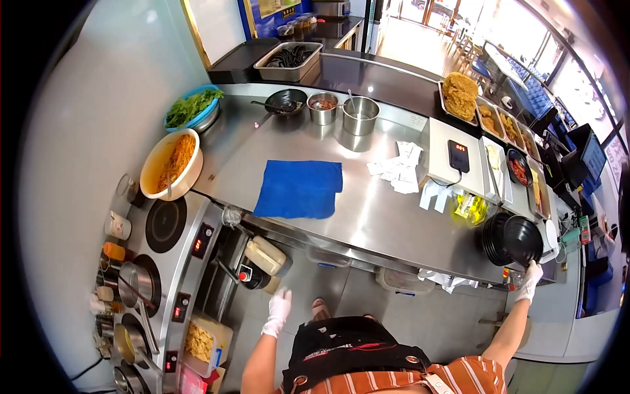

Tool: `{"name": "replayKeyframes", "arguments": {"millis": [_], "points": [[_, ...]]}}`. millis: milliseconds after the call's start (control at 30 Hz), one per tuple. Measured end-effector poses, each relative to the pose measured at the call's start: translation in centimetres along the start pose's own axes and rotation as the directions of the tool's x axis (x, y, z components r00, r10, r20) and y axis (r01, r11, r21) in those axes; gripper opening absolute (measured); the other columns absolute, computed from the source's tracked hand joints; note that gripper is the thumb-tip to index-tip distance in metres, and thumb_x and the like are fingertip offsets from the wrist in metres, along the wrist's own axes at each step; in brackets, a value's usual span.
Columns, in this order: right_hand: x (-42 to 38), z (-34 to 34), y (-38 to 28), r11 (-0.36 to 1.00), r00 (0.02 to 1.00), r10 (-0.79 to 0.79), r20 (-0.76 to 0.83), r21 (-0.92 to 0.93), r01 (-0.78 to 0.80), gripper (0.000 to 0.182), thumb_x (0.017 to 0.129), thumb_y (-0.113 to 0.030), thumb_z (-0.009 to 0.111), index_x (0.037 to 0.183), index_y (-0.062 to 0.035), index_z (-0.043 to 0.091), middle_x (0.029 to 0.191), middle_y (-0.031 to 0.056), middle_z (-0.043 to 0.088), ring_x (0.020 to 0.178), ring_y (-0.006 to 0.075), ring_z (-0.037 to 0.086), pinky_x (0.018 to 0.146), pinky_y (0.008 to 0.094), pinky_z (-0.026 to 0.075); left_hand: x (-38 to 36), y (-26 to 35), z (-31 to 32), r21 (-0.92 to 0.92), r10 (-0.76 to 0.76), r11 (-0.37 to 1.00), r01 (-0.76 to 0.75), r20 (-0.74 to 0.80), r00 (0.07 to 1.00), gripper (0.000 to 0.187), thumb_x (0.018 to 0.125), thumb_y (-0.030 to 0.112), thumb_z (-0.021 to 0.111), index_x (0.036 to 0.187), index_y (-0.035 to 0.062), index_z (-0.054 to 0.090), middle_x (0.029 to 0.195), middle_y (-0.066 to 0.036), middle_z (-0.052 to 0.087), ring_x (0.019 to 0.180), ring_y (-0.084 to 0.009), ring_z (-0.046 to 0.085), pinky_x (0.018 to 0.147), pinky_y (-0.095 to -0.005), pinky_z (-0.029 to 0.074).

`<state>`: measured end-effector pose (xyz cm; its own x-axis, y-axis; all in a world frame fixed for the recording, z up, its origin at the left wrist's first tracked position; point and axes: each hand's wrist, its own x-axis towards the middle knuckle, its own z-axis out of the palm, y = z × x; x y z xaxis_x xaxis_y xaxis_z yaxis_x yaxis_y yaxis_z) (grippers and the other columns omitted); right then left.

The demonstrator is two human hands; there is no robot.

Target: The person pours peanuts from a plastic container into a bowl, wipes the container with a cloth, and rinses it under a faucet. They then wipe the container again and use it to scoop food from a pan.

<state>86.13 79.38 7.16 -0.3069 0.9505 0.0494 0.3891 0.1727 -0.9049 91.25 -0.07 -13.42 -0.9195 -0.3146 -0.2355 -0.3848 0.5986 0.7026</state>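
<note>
My right hand (530, 282), in a white glove, grips the rim of a black bowl (523, 238). This bowl is tilted beside a stack of black bowls (493, 240) at the counter's right front corner. My left hand (279, 308), gloved too, hangs over the floor in front of the counter. It holds nothing, and its fingers are loosely stretched. Closest to it are a dark bottle with a red cap (245, 276) and a pale container (265, 255) on a low shelf. A blue cloth (299, 189) lies flat on the steel counter (367, 223).
Left are induction cookers with pots (136, 284) and a tub of orange shreds (172, 164). Greens (193, 108), a black pan (286, 101) and steel pots (360, 115) line the back. White papers (400, 167), a scale (459, 155) and food trays (505, 125) are right.
</note>
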Motion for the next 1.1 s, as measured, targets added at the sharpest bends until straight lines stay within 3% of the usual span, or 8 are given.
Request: {"name": "replayKeyframes", "arguments": {"millis": [233, 500, 633, 833, 900, 967, 1033, 1100], "points": [[-18.0, 6.0, -7.1, 0.978, 0.95, -0.152, 0.274, -0.099, 0.185, 0.019, 0.079, -0.01, 0.057, 0.064, -0.0075, 0.046, 0.057, -0.0006, 0.042, 0.047, 0.0085, 0.043, 0.04, 0.0241, 0.042, 13.9, 12.2, -5.3, 0.257, 0.635, 0.762, -0.594, -0.122, 0.763, 0.046, 0.083, 0.017, 0.055, 0.125, 0.0025, 0.046, 0.124, -0.018, 0.047, 0.112, -0.0353, 0.047, 0.093, -0.0424, 0.039], [-38.1, 29.8, -7.7, 0.993, 0.652, 0.025, 0.758, 0.059, -0.107, 0.02, 0.082, -0.009, 0.056, 0.066, -0.0096, 0.046, 0.056, 0.001, 0.049, 0.04, 0.0087, 0.043, 0.037, 0.0228, 0.035, 26.3, 11.1, -5.1, 0.498, 0.594, 0.683, -0.535, 0.049, 0.803, 0.046, 0.085, 0.026, 0.05, 0.129, 0.0133, 0.044, 0.136, -0.008, 0.04, 0.125, -0.0264, 0.037, 0.101, -0.0472, 0.029], [-41.2, 35.7, -6.0, 0.98, 0.547, 0.024, 0.837, 0.089, -0.178, 0.02, 0.086, -0.011, 0.056, 0.068, -0.009, 0.047, 0.057, 0.0019, 0.051, 0.043, 0.0108, 0.046, 0.042, 0.0235, 0.036, 28.0, 10.7, -6.1, 0.288, 0.619, 0.784, -0.55, -0.303, 0.724, 0.038, 0.083, 0.02, 0.055, 0.117, 0.0046, 0.054, 0.118, -0.015, 0.055, 0.107, -0.0313, 0.052, 0.093, -0.041, 0.04], [-46.1, 31.7, -4.6, 0.955, 0.549, 0.015, 0.836, 0.15, -0.255, 0.031, 0.096, -0.031, 0.042, 0.077, -0.0074, 0.051, 0.069, 0.0014, 0.053, 0.057, 0.0091, 0.043, 0.057, 0.0234, 0.036, 18.4, -2.1, 1.4, -0.336, -0.2, 0.942, -0.002, -0.565, 0.8, 0.027, 0.088, 0.017, 0.055, 0.111, 0.0022, 0.057, 0.097, -0.015, 0.062, 0.087, -0.0307, 0.059, 0.077, -0.0327, 0.047], [-47.3, 28.3, -1.0, 0.968, 0.291, -0.201, 0.935, 0.143, 0.208, 0.031, 0.095, -0.029, 0.043, 0.074, -0.007, 0.051, 0.067, 0.0044, 0.054, 0.056, 0.0098, 0.044, 0.056, 0.0239, 0.037, 16.6, -13.2, 15.9, -0.568, -0.528, 0.769, 0.292, -0.308, 0.791, 0.023, 0.088, 0.024, 0.055, 0.096, 0.0039, 0.063, 0.078, -0.016, 0.063, 0.064, -0.034, 0.06, 0.06, -0.0386, 0.048], [-49.0, 25.7, 4.0, 0.979, 0.089, 0.089, 0.992, -0.103, 0.175, 0.021, 0.092, -0.02, 0.051, 0.08, -0.0031, 0.056, 0.073, 0.0061, 0.059, 0.065, 0.0126, 0.055, 0.063, 0.0248, 0.045, 14.3, -14.5, 22.2, -0.812, -0.52, 0.411, 0.415, 0.165, 0.838, 0.03, 0.088, 0.031, 0.055, 0.091, 0.0026, 0.064, 0.073, -0.013, 0.064, 0.06, -0.0332, 0.06, 0.056, -0.0398, 0.047], [-50.1, 24.8, 9.3, 0.892, -0.03, 0.417, 0.908, -0.402, 0.207, 0.022, 0.092, -0.021, 0.052, 0.09, 0.0003, 0.06, 0.077, 0.0062, 0.061, 0.07, 0.0135, 0.057, 0.066, 0.0258, 0.046, 14.4, -14.4, 28.1, -0.706, -0.589, 0.161, 0.689, 0.491, 0.641, 0.036, 0.088, 0.034, 0.055, 0.094, -0.0008, 0.062, 0.077, -0.011, 0.065, 0.067, -0.028, 0.062, 0.058, -0.0381, 0.047], [-49.1, 24.5, 15.4, 0.828, -0.125, 0.537, 0.834, -0.492, 0.269, 0.025, 0.091, -0.021, 0.053, 0.097, 0.0021, 0.06, 0.08, 0.0064, 0.062, 0.071, 0.0134, 0.058, 0.067, 0.0256, 0.047, 15.4, -16.7, 37.3, -0.762, -0.584, 0.29, 0.58, 0.339, 0.738, 0.039, 0.088, 0.035, 0.055, 0.096, -0.0019, 0.061, 0.08, -0.01, 0.065, 0.07, -0.0264, 0.061, 0.061, -0.037, 0.047]]}}
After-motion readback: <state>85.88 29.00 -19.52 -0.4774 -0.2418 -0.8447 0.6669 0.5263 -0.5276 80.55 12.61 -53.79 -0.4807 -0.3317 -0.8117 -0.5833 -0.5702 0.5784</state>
